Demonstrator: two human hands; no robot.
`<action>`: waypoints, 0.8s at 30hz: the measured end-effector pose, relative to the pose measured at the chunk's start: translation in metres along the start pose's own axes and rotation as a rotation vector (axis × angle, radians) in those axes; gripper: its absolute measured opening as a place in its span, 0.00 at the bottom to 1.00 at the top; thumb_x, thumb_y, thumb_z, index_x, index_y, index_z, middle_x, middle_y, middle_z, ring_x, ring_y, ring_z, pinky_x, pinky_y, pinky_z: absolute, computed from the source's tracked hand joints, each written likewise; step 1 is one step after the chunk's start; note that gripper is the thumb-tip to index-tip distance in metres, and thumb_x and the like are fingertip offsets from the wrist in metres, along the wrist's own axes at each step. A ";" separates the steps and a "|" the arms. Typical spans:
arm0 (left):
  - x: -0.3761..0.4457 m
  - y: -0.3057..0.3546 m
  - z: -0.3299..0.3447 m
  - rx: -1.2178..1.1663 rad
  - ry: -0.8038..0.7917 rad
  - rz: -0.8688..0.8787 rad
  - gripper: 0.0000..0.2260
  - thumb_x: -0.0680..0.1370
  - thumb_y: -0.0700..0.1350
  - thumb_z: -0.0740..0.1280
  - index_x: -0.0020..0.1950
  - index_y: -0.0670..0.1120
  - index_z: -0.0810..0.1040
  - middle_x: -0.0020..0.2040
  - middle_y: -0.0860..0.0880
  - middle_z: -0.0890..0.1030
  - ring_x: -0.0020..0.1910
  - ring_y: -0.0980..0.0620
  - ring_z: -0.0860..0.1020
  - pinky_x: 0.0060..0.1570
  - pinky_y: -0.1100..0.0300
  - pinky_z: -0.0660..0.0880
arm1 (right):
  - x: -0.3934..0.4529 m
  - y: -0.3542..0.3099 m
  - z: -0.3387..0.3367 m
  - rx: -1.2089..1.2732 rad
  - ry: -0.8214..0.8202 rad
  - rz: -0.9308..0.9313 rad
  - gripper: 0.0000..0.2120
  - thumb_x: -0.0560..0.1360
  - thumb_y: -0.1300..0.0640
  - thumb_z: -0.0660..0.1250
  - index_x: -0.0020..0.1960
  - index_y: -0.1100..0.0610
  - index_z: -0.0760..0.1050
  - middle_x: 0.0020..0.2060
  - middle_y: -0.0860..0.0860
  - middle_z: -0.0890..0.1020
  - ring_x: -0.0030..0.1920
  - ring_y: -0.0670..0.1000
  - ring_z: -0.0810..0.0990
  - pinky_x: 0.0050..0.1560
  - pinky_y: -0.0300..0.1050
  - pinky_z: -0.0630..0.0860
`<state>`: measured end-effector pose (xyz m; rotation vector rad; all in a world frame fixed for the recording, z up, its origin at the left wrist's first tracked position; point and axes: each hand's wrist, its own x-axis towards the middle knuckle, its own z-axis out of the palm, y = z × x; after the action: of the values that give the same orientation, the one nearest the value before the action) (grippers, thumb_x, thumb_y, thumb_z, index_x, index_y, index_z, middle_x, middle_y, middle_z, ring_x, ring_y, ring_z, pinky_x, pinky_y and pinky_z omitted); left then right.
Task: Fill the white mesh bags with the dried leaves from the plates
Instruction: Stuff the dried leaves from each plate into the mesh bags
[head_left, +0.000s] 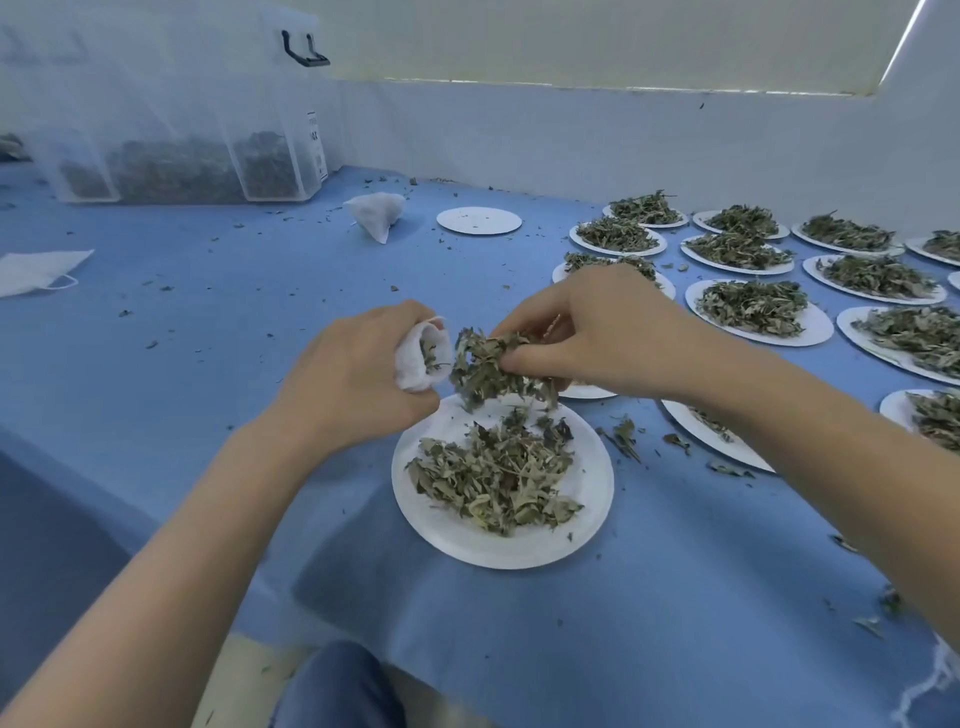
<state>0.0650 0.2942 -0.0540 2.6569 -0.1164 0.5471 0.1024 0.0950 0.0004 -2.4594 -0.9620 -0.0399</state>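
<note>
Mesh bag (420, 358) sits bunched in left hand (358, 374), fingers curled round it, mouth open toward 3 o'clock, few leaves visible inside. Right hand (587, 332) pinches a leaf clump (493, 369) just beside the bag mouth, above the near plate (587, 499) still holding a leaf pile (493, 478). More filled plates (821, 332) lie on blue worktop (208, 322) at 2 o'clock; second bag (376, 213) and empty plate (479, 220) at 12.

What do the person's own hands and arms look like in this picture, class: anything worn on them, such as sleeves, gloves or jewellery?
Both forearms are bare all the way to the frame's lower edge; no sleeves show. The left hand and right hand wear no gloves, and no rings, watch or bracelets are visible on fingers or wrists. The nails look short and unpainted.
</note>
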 end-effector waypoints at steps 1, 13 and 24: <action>0.000 0.000 0.000 -0.003 0.007 0.001 0.20 0.65 0.41 0.70 0.56 0.50 0.74 0.49 0.54 0.80 0.44 0.48 0.75 0.46 0.52 0.74 | 0.000 -0.001 -0.001 -0.015 0.005 -0.008 0.08 0.72 0.51 0.71 0.50 0.46 0.82 0.22 0.34 0.72 0.33 0.32 0.76 0.43 0.26 0.70; -0.003 0.018 0.008 0.051 0.126 0.173 0.21 0.63 0.45 0.74 0.55 0.46 0.76 0.43 0.51 0.79 0.43 0.45 0.77 0.40 0.57 0.69 | 0.000 -0.006 0.012 -0.080 0.053 -0.077 0.10 0.74 0.51 0.67 0.54 0.43 0.81 0.39 0.49 0.83 0.41 0.48 0.80 0.44 0.37 0.70; -0.005 0.016 0.011 -0.002 0.105 0.053 0.19 0.65 0.49 0.72 0.54 0.51 0.74 0.38 0.59 0.72 0.40 0.52 0.72 0.40 0.60 0.66 | -0.006 0.005 0.014 0.048 0.222 -0.054 0.08 0.73 0.50 0.68 0.49 0.46 0.83 0.36 0.47 0.82 0.39 0.45 0.77 0.41 0.33 0.70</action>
<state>0.0623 0.2744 -0.0590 2.6238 -0.1563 0.7015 0.0988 0.0940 -0.0153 -2.3262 -0.9197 -0.2982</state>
